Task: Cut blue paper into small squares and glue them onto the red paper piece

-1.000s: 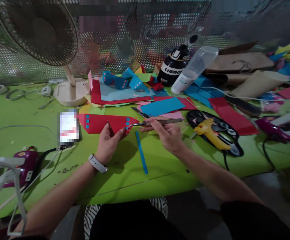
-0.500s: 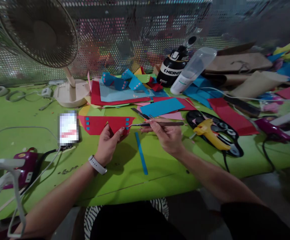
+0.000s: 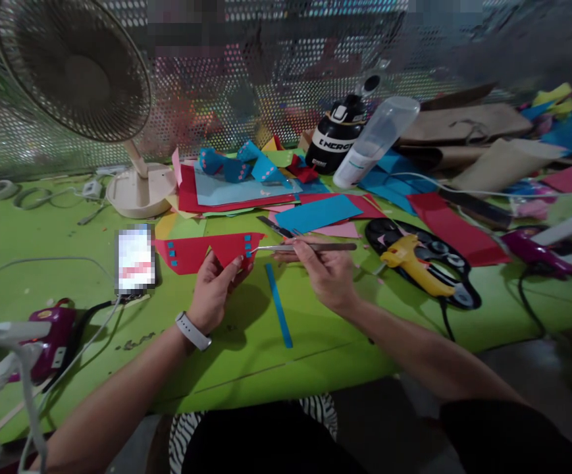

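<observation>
My left hand (image 3: 214, 289), a pale band on its wrist, pinches the lower edge of a red paper piece (image 3: 187, 255) between thumb and fingers. Small blue squares stand in a short column near each end of this paper, and a notch shows at its middle. In my right hand (image 3: 328, 270) is a pair of slim tweezers (image 3: 322, 247), held nearly level. Their tips touch or nearly touch the lowest blue square at the paper's right end. A narrow blue paper strip (image 3: 279, 306) lies on the green table (image 3: 246, 368) between my forearms.
A yellow glue gun (image 3: 416, 266) rests on a black palette-shaped holder at right. Behind are coloured paper sheets (image 3: 318, 212), a black bottle (image 3: 332, 141) and a clear bottle (image 3: 377, 141). A fan (image 3: 140, 187), a phone (image 3: 135, 259) and purple power sockets (image 3: 51, 342) with cables stand left.
The red paper has tilted slightly, its left end lower. The tweezers have shifted a little left with my right hand. The view has moved slightly.
</observation>
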Demonstrator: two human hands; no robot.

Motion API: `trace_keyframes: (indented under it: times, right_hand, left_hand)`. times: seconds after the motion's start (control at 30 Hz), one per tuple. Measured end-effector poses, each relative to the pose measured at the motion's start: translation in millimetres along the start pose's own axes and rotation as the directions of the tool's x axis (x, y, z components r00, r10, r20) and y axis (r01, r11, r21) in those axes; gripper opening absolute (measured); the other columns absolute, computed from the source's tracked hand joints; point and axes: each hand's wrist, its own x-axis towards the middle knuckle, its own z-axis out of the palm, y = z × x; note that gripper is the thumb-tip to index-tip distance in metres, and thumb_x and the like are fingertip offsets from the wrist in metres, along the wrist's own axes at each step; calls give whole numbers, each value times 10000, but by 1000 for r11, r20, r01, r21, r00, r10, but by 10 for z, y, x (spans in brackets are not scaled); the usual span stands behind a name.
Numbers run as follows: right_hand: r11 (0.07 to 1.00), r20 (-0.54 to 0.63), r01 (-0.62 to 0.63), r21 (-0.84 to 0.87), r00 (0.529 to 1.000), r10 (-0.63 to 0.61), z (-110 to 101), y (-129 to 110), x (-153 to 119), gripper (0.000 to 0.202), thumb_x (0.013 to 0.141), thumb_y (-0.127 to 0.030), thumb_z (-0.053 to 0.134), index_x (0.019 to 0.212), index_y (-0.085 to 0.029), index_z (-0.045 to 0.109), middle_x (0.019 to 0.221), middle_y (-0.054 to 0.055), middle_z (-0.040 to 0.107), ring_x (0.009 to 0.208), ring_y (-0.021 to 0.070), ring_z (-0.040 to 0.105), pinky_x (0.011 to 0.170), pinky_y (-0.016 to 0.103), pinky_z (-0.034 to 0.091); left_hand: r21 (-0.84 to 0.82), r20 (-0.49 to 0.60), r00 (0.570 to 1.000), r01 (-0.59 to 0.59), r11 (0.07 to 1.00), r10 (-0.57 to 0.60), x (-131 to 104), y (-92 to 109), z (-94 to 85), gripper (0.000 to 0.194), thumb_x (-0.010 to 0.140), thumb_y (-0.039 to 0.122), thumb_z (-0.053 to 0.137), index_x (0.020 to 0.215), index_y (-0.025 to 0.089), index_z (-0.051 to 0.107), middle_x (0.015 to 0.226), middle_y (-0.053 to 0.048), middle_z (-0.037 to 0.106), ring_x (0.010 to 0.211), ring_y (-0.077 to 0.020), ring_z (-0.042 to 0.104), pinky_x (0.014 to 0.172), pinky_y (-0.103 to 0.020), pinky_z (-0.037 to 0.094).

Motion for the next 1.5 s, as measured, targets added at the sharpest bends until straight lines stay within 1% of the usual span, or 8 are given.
trace_keyframes:
  times: [0.33, 0.57, 0.7, 0.93, 1.23, 1.4, 1.47, 1.5]
  right_hand:
    - [1000, -9, 15, -5, 1000, -15, 14, 6, -22, 224, 878, -446, 645, 886, -229, 698, 922, 45, 772, 729, 235, 757, 705, 368, 667]
    - [999, -39, 49, 18, 998, -49, -26, 29, -5, 216, 875, -430, 660, 896, -222, 713, 895, 29, 771, 701, 217, 754, 649, 343, 659]
    - [994, -38, 80, 80, 996, -78, -54, 81, 2, 186, 878, -401, 668, 936, -237, 732, 896, 11, 771, 757, 215, 757, 689, 353, 657]
    - [978, 25, -87, 190, 996, 83, -11, 164, 16, 208, 851, -433, 689, 894, -234, 735, 862, 12, 772, 715, 218, 754, 697, 368, 652]
    - [956, 55, -141, 259, 990, 131, 4, 186, 23, 206, 847, -421, 692, 893, -225, 734, 828, 16, 768, 717, 214, 748, 696, 383, 644]
    - [985, -47, 30, 171, 999, -23, -131, 166, 83, 205, 876, -423, 634, 843, -247, 735, 813, 3, 759, 689, 207, 735, 642, 370, 631]
    - [983, -59, 169, -66, 983, -173, -226, 129, 140, 212, 894, -407, 600, 857, -246, 734, 829, 18, 761, 737, 215, 734, 691, 380, 619]
    - [941, -31, 254, -225, 963, -268, -271, 114, 171, 208, 900, -392, 590, 868, -245, 735, 843, 28, 764, 772, 220, 733, 727, 383, 609]
  left_hand:
    - [20, -6, 1000, 0, 1000, 0, -3, 0, -8, 356, 662, 275, 855, 844, 190, 561, 877, 15, 697, 889, -148, 695, 945, -359, 547]
    - [-1, 3, 1000, -4, 1000, 4, 7, 3, -23, 384, 648, 278, 868, 818, 182, 537, 843, 23, 694, 850, -130, 693, 914, -342, 563]
    - [-11, 2, 1000, -8, 1000, 8, 5, 8, -18, 391, 635, 267, 877, 810, 178, 539, 821, 30, 689, 837, -121, 689, 887, -321, 572]
    - [-15, 33, 999, 3, 1000, -3, -24, 43, 11, 345, 660, 256, 861, 871, 183, 598, 881, 12, 704, 831, -124, 689, 870, -308, 570]
    - [-29, 45, 999, 16, 999, -14, -10, 26, -30, 321, 674, 252, 848, 865, 189, 598, 877, 12, 707, 879, -151, 694, 899, -353, 566]
    - [28, 57, 997, -60, 998, 58, 34, 6, -75, 304, 704, 270, 826, 915, 200, 618, 896, 13, 705, 858, -144, 685, 879, -360, 575]
    - [73, 48, 994, -103, 992, 100, 62, 3, -105, 304, 715, 283, 815, 944, 199, 632, 960, -2, 709, 882, -148, 681, 868, -350, 575]
    - [93, 42, 993, -118, 989, 114, 77, 3, -120, 309, 718, 287, 811, 958, 200, 637, 986, -8, 710, 892, -151, 680, 859, -343, 575]
